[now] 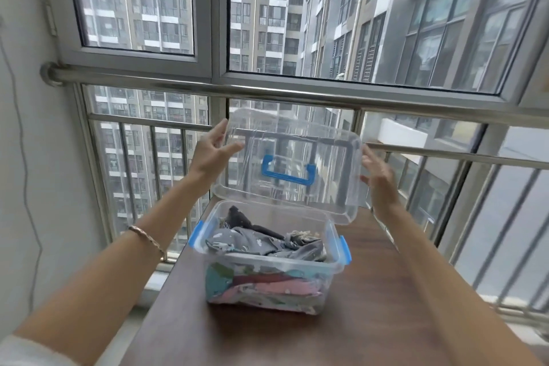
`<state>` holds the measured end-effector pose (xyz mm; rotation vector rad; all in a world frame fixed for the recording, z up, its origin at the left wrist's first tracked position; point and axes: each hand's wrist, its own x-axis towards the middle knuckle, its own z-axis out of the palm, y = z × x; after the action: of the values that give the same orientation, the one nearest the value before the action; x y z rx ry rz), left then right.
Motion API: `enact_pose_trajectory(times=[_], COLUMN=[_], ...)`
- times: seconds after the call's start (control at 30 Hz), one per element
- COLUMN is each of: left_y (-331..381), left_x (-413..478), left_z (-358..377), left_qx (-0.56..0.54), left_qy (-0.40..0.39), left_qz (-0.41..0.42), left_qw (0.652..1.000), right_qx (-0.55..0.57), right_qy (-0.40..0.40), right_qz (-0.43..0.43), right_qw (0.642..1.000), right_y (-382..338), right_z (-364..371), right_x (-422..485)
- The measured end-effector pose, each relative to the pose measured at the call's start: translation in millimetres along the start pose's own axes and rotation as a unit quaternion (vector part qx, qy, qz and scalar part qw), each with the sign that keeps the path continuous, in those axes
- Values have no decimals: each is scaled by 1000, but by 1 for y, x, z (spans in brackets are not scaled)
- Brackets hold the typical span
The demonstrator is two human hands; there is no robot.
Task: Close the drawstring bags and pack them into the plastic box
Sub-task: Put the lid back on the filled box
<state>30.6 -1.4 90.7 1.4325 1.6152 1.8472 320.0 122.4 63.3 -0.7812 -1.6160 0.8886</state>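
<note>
**Lid held over the packed box**

Head view: plastic box [261, 258] sits on the dark wood table [371, 291] and holds the drawstring bags [261, 242], grey on top, pink and teal beneath. The clear lid [255, 187] is tilted above the box's far edge. Left hand [212, 154] and right hand [377, 178] each pinch a side edge, thumb in front, fingers behind.

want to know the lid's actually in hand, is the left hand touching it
Touching. The head view shows the left hand gripping the clear lid at its left edge, thumb lapped over its front.
</note>
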Motion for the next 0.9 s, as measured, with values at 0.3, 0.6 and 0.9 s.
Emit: enact_pose_trajectory(times=[0.3,0.6,0.9], left_y=[-65,-87,-95], left_x=[-48,-59,-81], left_z=[2,-9,-6], left_qx=[125,173,166], left_qy=[-112,-67,-68], left_qz=[-178,-222,-233], left_qw=[970,957,956], right_qx=[-175,-268,-248], right_qy=[-121,-163,-201], right_qz=[194,175,184], right_qw=[958,933,930], right_y=[46,52,64], right_z=[34,53,47], right_x=[-31,-39,-54])
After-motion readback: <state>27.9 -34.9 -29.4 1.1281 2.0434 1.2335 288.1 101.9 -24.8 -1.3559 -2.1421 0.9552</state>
